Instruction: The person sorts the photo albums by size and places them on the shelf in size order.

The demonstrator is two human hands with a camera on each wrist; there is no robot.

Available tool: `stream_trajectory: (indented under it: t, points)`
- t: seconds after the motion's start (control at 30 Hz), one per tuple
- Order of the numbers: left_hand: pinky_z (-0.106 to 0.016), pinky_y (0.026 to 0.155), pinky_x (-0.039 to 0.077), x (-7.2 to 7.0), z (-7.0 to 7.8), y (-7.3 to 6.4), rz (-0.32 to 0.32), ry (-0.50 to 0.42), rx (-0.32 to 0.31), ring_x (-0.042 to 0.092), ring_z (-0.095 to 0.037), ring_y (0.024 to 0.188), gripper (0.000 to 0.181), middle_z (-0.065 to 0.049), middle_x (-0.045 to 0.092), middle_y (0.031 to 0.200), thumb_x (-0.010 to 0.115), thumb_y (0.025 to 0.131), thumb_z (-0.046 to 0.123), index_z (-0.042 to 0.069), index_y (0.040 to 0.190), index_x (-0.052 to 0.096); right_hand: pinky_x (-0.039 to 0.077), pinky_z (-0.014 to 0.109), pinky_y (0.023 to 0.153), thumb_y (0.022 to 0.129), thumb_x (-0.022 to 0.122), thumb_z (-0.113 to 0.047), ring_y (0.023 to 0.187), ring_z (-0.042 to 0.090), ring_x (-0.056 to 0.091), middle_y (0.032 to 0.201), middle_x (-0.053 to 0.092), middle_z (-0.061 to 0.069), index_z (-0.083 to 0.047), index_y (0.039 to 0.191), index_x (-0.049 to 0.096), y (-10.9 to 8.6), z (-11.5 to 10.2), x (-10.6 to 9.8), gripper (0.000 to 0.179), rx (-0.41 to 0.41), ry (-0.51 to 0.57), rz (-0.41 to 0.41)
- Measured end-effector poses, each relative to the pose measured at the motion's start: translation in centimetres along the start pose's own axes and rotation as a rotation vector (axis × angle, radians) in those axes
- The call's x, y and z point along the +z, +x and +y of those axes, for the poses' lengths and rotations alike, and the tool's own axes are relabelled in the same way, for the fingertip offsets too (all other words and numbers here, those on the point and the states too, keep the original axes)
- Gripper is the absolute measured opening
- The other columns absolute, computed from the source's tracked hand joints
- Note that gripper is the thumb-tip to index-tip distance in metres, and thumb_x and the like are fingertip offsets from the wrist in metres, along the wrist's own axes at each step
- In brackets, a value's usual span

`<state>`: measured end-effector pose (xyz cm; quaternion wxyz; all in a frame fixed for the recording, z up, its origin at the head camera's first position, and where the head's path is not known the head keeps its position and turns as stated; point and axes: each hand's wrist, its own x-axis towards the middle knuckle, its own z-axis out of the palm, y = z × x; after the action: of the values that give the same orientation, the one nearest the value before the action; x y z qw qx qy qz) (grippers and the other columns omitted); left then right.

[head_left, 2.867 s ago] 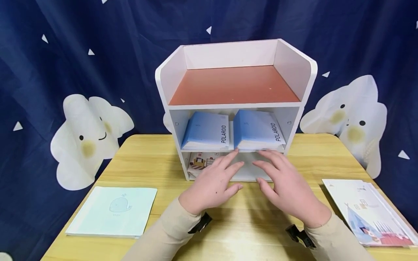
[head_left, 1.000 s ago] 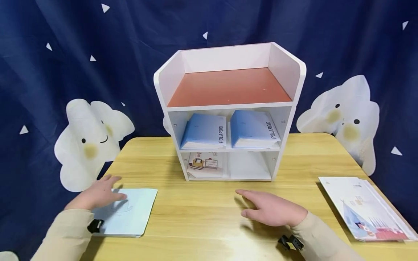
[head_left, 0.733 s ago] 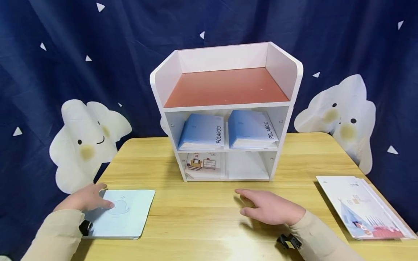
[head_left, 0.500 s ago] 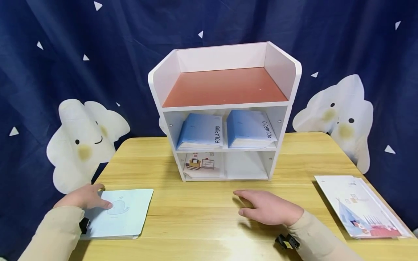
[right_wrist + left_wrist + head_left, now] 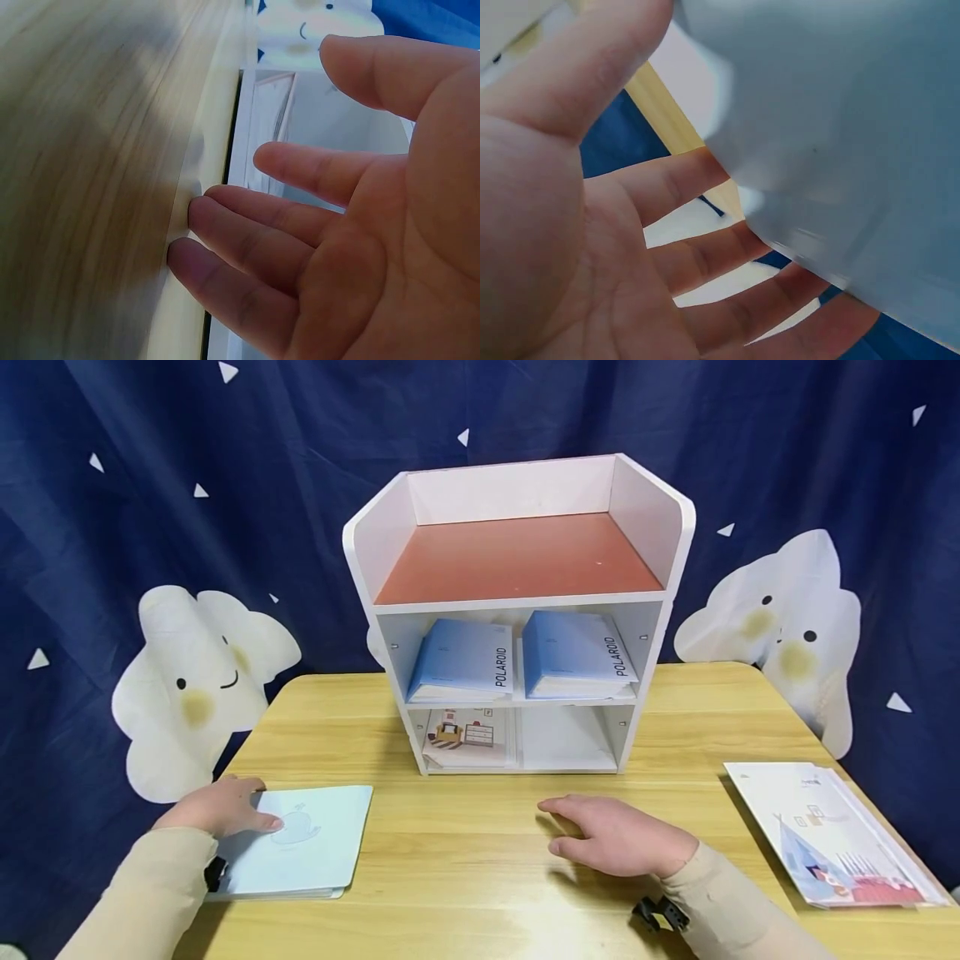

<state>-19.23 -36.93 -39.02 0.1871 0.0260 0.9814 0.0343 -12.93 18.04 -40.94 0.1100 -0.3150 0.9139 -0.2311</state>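
My left hand (image 5: 217,808) grips the left edge of a thin pale mint book (image 5: 311,852) with a whale drawing on its cover. The thumb lies on the cover; in the left wrist view the fingers (image 5: 705,259) reach under the edge of the book (image 5: 840,150). Its near edge looks slightly raised off the wooden table (image 5: 450,877). My right hand (image 5: 622,837) holds nothing, its fingers extended. In the right wrist view its lower fingertips (image 5: 184,255) touch the tabletop, with the shelf's lower compartment ahead.
A white shelf unit (image 5: 517,602) stands mid-table. Two blue POLAROID albums (image 5: 465,660) lie on its middle level. An illustrated book (image 5: 471,739) lies at lower left, beside a white divider. More illustrated books (image 5: 832,843) lie at the table's right edge, before a dark blue curtain (image 5: 315,460).
My left hand went from the shelf to the mint book, took its left edge and shifted it slightly right and up. My right hand came from the shelf to the table and stays there.
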Motion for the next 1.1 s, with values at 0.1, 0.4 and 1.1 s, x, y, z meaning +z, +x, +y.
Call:
stream_trajectory:
  t: [0.1,0.4,1.1]
  points:
    - [-0.068,0.089,0.044,0.1,1.5,-0.1,0.032,0.021,0.033,0.049,-0.059,0.116,0.097,-0.044,0.05,0.127,0.077,0.075,0.067,-0.01,0.131,0.057,0.041,0.048,0.11,0.102,0.059,-0.039,0.131,0.028,0.053,0.142,0.057,0.012,-0.006,0.146,0.052,0.0,0.0,0.0,0.057,0.003,-0.001,-0.005]
    - [-0.061,0.091,0.048,0.5,7.8,0.3,0.06,0.086,0.113,0.056,-0.051,0.113,0.096,-0.036,0.058,0.123,0.078,0.074,0.067,-0.009,0.129,0.059,0.041,0.049,0.11,0.102,0.059,-0.04,0.132,0.028,0.052,0.143,0.057,0.012,-0.005,0.146,0.052,0.1,-0.1,0.1,0.057,0.001,0.004,-0.016]
    - [-0.053,0.087,0.054,3.1,21.9,0.4,0.165,0.105,0.267,0.063,-0.041,0.105,0.092,-0.028,0.06,0.127,0.078,0.077,0.064,-0.007,0.133,0.06,0.044,0.047,0.107,0.101,0.06,-0.039,0.127,0.029,0.057,0.136,0.062,0.015,-0.001,0.137,0.061,-0.2,-0.4,0.2,0.052,-0.051,-0.023,-0.034]
